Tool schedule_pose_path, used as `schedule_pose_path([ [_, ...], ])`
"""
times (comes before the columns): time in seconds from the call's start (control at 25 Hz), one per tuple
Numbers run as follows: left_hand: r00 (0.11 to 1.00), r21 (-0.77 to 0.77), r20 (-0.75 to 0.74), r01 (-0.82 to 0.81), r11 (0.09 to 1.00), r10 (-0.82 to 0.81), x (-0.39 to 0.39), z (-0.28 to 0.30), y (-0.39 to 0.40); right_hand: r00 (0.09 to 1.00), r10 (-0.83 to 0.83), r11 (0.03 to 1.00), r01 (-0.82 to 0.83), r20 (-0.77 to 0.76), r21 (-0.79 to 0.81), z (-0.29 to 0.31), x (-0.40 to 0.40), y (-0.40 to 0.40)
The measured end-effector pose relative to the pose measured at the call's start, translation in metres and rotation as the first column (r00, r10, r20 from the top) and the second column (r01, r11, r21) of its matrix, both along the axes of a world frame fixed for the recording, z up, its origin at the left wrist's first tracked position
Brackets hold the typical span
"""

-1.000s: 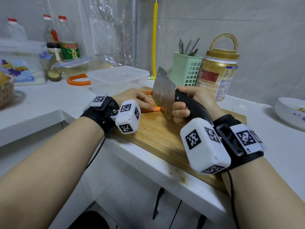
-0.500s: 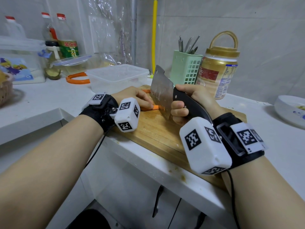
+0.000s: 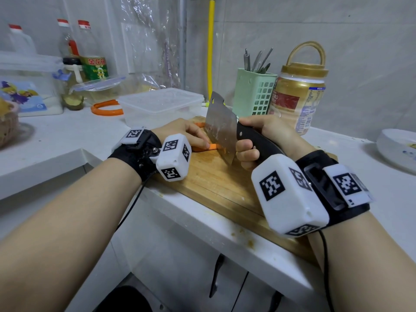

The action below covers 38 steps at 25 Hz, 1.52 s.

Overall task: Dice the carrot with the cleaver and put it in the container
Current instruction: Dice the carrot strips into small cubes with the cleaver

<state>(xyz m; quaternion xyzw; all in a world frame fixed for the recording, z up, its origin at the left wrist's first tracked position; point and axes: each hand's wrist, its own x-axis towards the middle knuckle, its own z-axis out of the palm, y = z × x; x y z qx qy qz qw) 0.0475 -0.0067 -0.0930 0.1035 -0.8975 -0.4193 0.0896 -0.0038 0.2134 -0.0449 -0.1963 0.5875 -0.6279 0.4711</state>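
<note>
- A carrot (image 3: 212, 146), cut into orange strips, lies on a wooden cutting board (image 3: 216, 181) near the middle of the scene; only a short orange end shows between the hands.
- The left hand (image 3: 184, 134) rests on the carrot with fingers curled down over it, pressing it to the board.
- The right hand (image 3: 265, 138) wraps its fingers round the black handle of the cleaver (image 3: 221, 127). The wide steel blade stands on edge just right of the left fingers, its lower edge at the carrot.
- Both wrists wear black straps carrying white cubes printed with square black markers.
- A clear plastic container (image 3: 161, 105) sits just beyond the board on the far left, and looks empty.
- Right of it, at the far edge, stand a mint-green utensil holder (image 3: 253, 94) with metal tools and a gold-lidded jar (image 3: 298, 95).
- The board lies on a white countertop (image 3: 67, 136) that runs along a grey tiled wall; a yellow pipe (image 3: 211, 46) climbs the wall.
- On the far left are oil bottles (image 3: 93, 52), a lidded storage box and an orange ring (image 3: 107, 108). A white dish (image 3: 397, 147) sits at the far right.
- Compared with half a second ago, the cleaver and both hands hold nearly the same places; the blade sits slightly lower against the carrot.
</note>
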Motion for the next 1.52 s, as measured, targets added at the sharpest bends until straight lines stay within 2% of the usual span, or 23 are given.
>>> schedule_pose_path([
  [0.36, 1.000, 0.005, -0.018, 0.015, 1.000, -0.015, 0.000, -0.001, -0.001, 0.999, -0.034, 0.999, 0.034, 0.007, 0.014, -0.001, 0.002, -0.007],
  [0.8, 1.000, 0.003, -0.011, -0.019, 1.000, 0.019, 0.000, -0.001, -0.002, 0.996, -0.092, 0.990, 0.091, 0.006, 0.110, 0.010, 0.012, -0.004],
  [1.12, 0.998, 0.037, -0.044, 0.036, 0.999, -0.034, 0.004, 0.000, 0.002, 0.980, 0.038, 0.969, 0.012, -0.198, 0.245, 0.015, 0.012, -0.011],
  [1.32, 0.999, 0.048, -0.029, 0.038, 0.998, -0.037, 0.003, -0.001, -0.002, 0.955, 0.025, 0.972, 0.046, -0.296, 0.230, 0.007, -0.003, -0.022],
  [1.52, 0.998, 0.062, -0.045, 0.041, 0.997, -0.038, 0.003, -0.001, 0.001, 0.916, 0.100, 0.961, 0.013, -0.388, 0.277, 0.012, 0.000, -0.022],
])
